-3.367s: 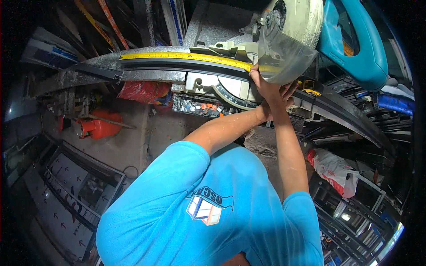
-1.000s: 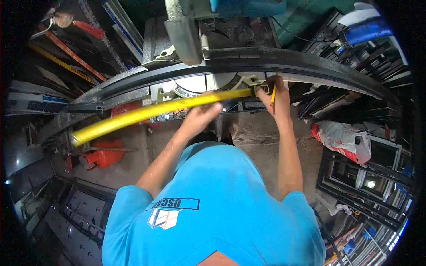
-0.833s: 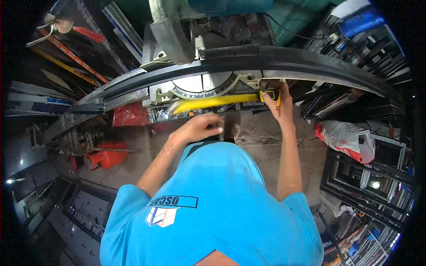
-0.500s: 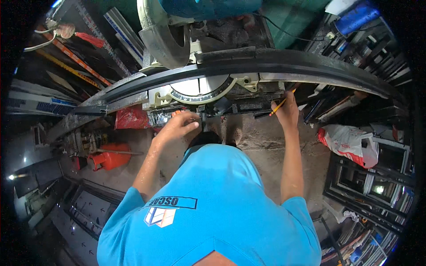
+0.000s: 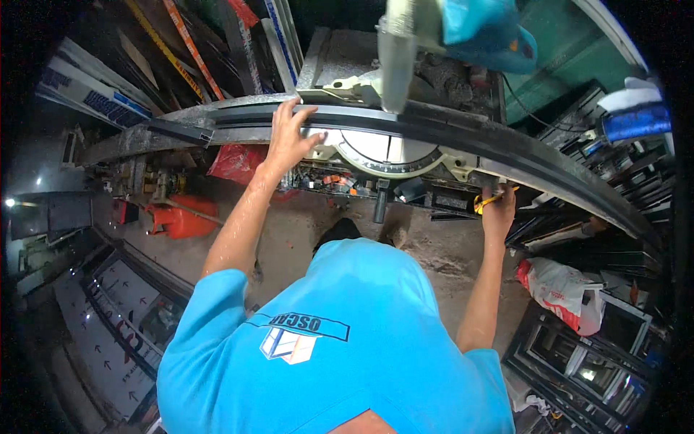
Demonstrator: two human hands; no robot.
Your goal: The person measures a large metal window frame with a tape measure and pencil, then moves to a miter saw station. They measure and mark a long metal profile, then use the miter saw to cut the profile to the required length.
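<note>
A long dark metal profile (image 5: 253, 113) lies across the bed of a mitre saw (image 5: 390, 166), beneath the raised blade guard (image 5: 397, 65). My left hand (image 5: 290, 137) rests on the profile left of the saw's round scale, fingers spread over it and thumb apart. Near the right end of the saw base, my right hand (image 5: 499, 210) is closed around a yellow pencil (image 5: 493, 198). A rounded yellow part shows beside those fingers, too small to make out. Some of the right fingers are hidden under the edge of the bed.
Below the saw is a shelf of small tools (image 5: 332, 181). A red gas cylinder (image 5: 186, 217) lies on the floor at left. Long profiles (image 5: 101, 83) lean at the far left. At right a white and red bag (image 5: 564, 289) sits by stacked window frames (image 5: 578, 347).
My left hand has moved forward from over the tool shelf onto the profile. The right hand keeps the pencil, now turned in the fingers. The whole view has swung, shifting the saw rightward.
</note>
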